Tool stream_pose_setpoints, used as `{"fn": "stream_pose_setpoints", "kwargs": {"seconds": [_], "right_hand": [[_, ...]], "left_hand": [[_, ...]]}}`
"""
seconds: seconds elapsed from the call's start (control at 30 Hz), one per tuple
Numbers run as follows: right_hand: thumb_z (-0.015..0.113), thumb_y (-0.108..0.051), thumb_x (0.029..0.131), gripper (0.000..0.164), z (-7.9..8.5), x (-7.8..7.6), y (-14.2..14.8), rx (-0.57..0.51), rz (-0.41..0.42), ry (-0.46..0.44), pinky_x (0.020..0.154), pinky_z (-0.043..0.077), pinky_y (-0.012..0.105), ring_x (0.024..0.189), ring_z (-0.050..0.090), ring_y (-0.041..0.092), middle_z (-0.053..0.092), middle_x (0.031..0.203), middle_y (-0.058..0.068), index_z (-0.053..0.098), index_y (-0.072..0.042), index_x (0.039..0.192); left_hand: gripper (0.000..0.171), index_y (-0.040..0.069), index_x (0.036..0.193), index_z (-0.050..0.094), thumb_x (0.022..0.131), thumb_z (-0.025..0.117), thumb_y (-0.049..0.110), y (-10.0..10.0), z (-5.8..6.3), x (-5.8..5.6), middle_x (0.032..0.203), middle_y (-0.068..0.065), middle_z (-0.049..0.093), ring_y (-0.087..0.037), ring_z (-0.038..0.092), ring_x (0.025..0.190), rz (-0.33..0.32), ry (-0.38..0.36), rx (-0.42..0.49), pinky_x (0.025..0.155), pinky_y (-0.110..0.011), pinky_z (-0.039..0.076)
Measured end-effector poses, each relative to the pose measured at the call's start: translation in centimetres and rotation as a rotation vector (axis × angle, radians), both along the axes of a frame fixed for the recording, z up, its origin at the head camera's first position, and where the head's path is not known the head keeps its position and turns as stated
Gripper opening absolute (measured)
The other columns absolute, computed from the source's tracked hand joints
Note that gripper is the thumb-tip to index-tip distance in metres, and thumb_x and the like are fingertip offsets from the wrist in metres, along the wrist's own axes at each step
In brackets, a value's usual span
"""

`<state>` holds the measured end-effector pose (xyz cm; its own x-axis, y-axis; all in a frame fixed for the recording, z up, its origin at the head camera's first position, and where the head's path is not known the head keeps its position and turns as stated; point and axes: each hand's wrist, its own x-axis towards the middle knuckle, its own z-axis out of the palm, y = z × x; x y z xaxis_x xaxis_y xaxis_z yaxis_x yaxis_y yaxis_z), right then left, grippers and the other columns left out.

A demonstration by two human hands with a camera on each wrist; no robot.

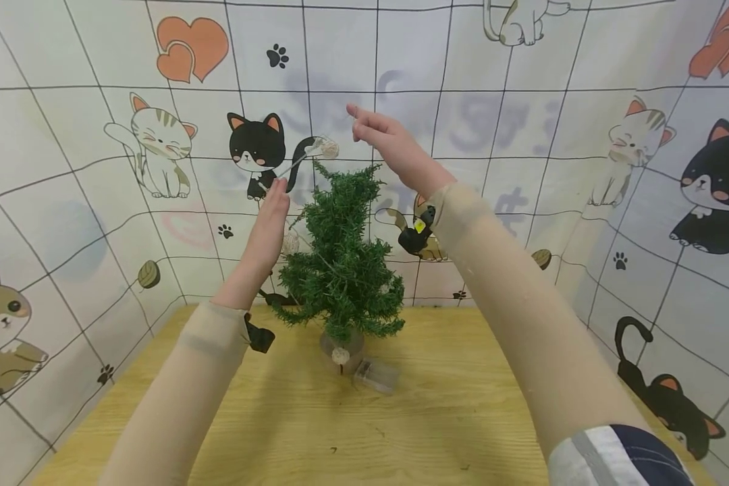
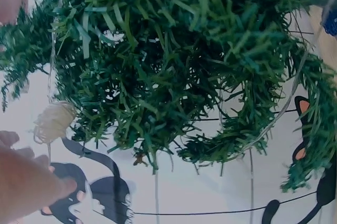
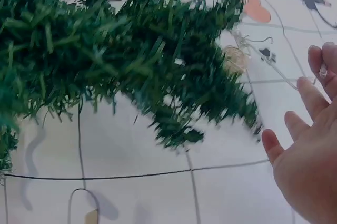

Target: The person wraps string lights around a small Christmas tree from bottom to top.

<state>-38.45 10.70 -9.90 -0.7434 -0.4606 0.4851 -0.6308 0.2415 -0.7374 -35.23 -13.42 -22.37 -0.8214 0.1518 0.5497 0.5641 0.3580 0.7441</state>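
Observation:
A small green artificial Christmas tree (image 1: 343, 263) stands upright on the table, with a string of lights (image 3: 276, 69) on thin clear wire and pale woven balls on it. My right hand (image 1: 395, 142) is raised above the tree's right side. Its thumb and a finger pinch the clear wire, while the other fingers are spread. My left hand (image 1: 272, 214) is left of the tree and holds the wire at its fingertips; its grip is partly hidden. One woven ball (image 1: 329, 148) hangs near the treetop between the hands. Another woven ball (image 2: 55, 121) is beside the left hand.
A clear battery box (image 1: 376, 376) lies on the wooden table (image 1: 449, 418) in front of the tree's base (image 1: 334, 351). A further woven ball (image 1: 340, 355) hangs before the base. Cat-printed cloth walls (image 1: 474, 61) enclose the back and sides.

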Motion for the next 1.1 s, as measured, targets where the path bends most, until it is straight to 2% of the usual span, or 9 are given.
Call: {"fn": "stream_pose_setpoints", "kwargs": {"seconds": [0.03,0.13,0.2,0.33,0.5,0.63,0.83,0.97,1.1], "right_hand": [[0.046,-0.032,0.104,0.024,-0.3,-0.7,0.2,-0.004,-0.005,-0.007,0.116,0.010,0.038,0.143,0.015,0.003,0.027,0.155,-0.015,0.051,-0.015,0.088],[0.045,-0.033,0.104,0.024,-1.1,-1.3,0.9,-0.005,-0.033,-0.034,0.115,0.013,0.040,0.143,0.015,0.004,0.026,0.156,-0.014,0.051,-0.014,0.089],[0.045,-0.032,0.104,0.024,-1.8,-1.8,1.2,-0.012,-0.059,-0.043,0.114,0.017,0.040,0.143,0.016,0.005,0.027,0.156,-0.013,0.051,-0.013,0.090],[0.043,-0.032,0.105,0.026,-3.1,-2.4,2.1,-0.024,-0.104,-0.070,0.113,0.021,0.041,0.144,0.017,0.007,0.026,0.157,-0.012,0.049,-0.009,0.093],[0.041,-0.033,0.105,0.027,-4.6,-3.0,3.1,-0.045,-0.146,-0.118,0.114,0.019,0.042,0.145,0.015,0.008,0.025,0.157,-0.013,0.047,-0.007,0.097],[0.040,-0.032,0.105,0.025,-5.5,-3.2,4.0,-0.054,-0.194,-0.144,0.115,0.017,0.042,0.145,0.012,0.009,0.022,0.158,-0.013,0.047,-0.011,0.095],[0.040,-0.033,0.105,0.026,-6.8,-3.4,5.9,-0.057,-0.286,-0.183,0.116,0.012,0.045,0.147,0.008,0.013,0.014,0.161,-0.008,0.048,-0.010,0.097],[0.040,-0.030,0.105,0.027,-7.9,-3.5,7.3,-0.046,-0.321,-0.207,0.116,0.009,0.046,0.147,0.005,0.016,0.011,0.162,-0.004,0.048,-0.006,0.098],[0.042,-0.030,0.104,0.024,-8.7,-3.4,8.4,-0.052,-0.334,-0.212,0.115,0.014,0.047,0.147,0.007,0.018,0.015,0.161,-0.003,0.049,-0.008,0.096]], "left_hand": [[0.060,0.025,0.157,0.010,0.104,0.021,0.052,-0.1,0.0,-0.3,0.162,0.007,0.000,-0.012,-0.005,0.146,-0.016,-0.042,0.017,0.115,-0.050,0.000],[0.062,0.033,0.156,0.010,0.101,0.014,0.060,-0.4,-0.1,-0.9,0.161,0.010,-0.001,-0.014,-0.007,0.146,-0.052,-0.151,0.051,0.114,-0.055,-0.002],[0.065,0.036,0.156,0.012,0.098,0.011,0.065,-0.5,-0.3,-1.1,0.161,0.009,0.002,-0.017,-0.006,0.146,-0.061,-0.192,0.045,0.113,-0.058,-0.001],[0.072,0.026,0.157,0.014,0.097,0.007,0.065,-0.7,-0.9,-1.5,0.162,0.001,0.010,-0.021,0.003,0.147,-0.132,-0.196,0.038,0.114,-0.055,0.000],[0.075,0.014,0.157,0.017,0.099,0.008,0.061,-0.7,-1.5,-2.0,0.160,-0.005,0.018,-0.021,0.013,0.147,-0.204,-0.184,0.083,0.116,-0.047,0.005],[0.076,0.015,0.156,0.021,0.098,0.009,0.064,-0.3,-1.4,-2.2,0.159,-0.004,0.022,-0.021,0.018,0.146,-0.208,-0.187,0.097,0.116,-0.045,0.008],[0.071,0.016,0.157,0.017,0.100,0.013,0.060,0.1,-1.3,-2.6,0.158,-0.009,0.024,-0.023,0.021,0.145,-0.198,-0.171,0.159,0.116,-0.045,0.012],[0.067,0.016,0.156,0.017,0.102,0.015,0.056,-0.4,-1.6,-2.6,0.157,-0.011,0.028,-0.021,0.024,0.144,-0.156,-0.169,0.211,0.115,-0.044,0.017],[0.066,0.015,0.156,0.021,0.103,0.017,0.055,-1.2,-1.9,-2.2,0.155,-0.009,0.033,-0.020,0.029,0.142,-0.107,-0.169,0.222,0.115,-0.042,0.020]]}}
